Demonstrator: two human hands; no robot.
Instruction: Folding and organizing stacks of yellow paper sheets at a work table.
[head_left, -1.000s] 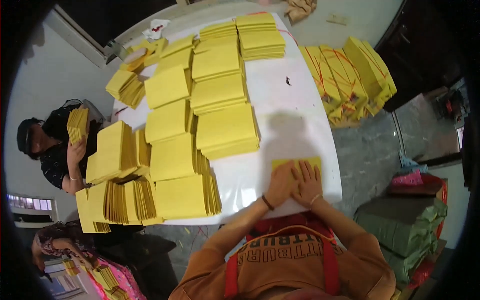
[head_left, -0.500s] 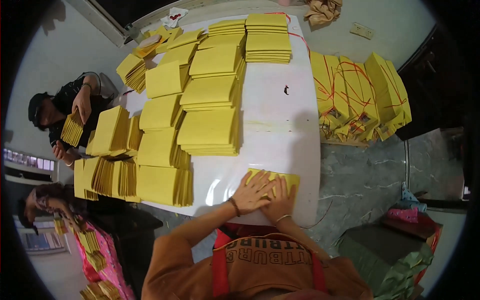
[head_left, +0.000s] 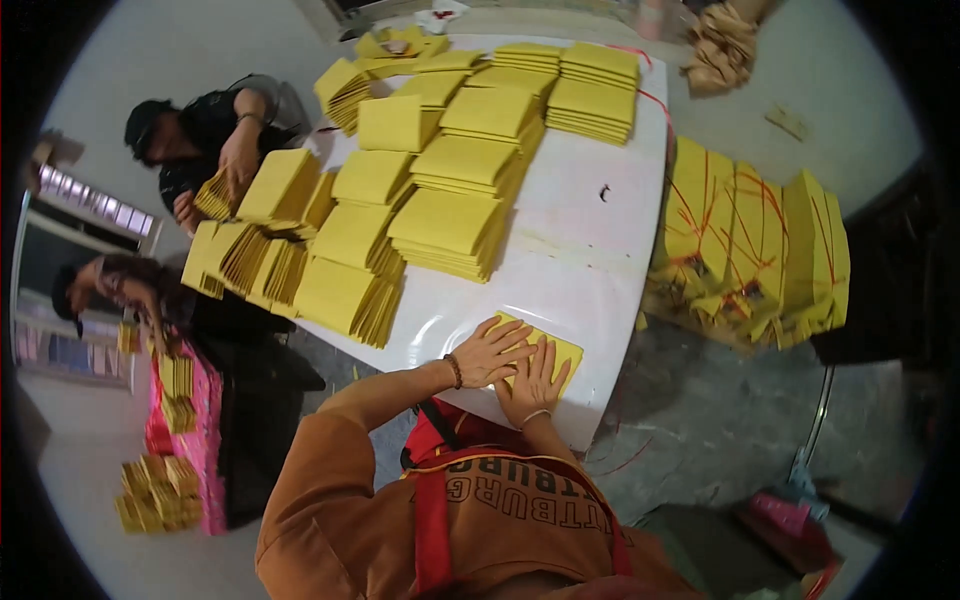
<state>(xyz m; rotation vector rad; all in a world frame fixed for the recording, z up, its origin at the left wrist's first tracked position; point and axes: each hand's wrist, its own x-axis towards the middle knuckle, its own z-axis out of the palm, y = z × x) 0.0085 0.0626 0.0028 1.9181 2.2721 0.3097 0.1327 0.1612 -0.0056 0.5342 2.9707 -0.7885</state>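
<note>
A folded sheet of yellow paper (head_left: 570,352) lies flat at the near edge of the white table (head_left: 560,235). Both my hands rest on top of it. My left hand (head_left: 488,356), with a brown bead bracelet at its wrist, has its fingers spread and reaches over toward the right hand. Beside it, my right hand (head_left: 533,386) lies flat with fingers stretched out and a pale bangle on the wrist. Neither hand grips anything. Much of the sheet is hidden beneath them. Ahead and to the left stand several stacks of folded yellow paper (head_left: 447,226).
Red-tied yellow bundles (head_left: 745,235) stand right of the table. Across the table's left side, a person in a black cap (head_left: 165,140) handles folded yellow paper (head_left: 214,196). Another person (head_left: 120,285) is at a pink-covered table (head_left: 207,430). Crumpled brown paper (head_left: 722,50) lies at the back.
The view has tilted and shifted, so the table appears turned. My hands stay flat on the yellow paper. The person across has lowered the folded paper toward the stacks.
</note>
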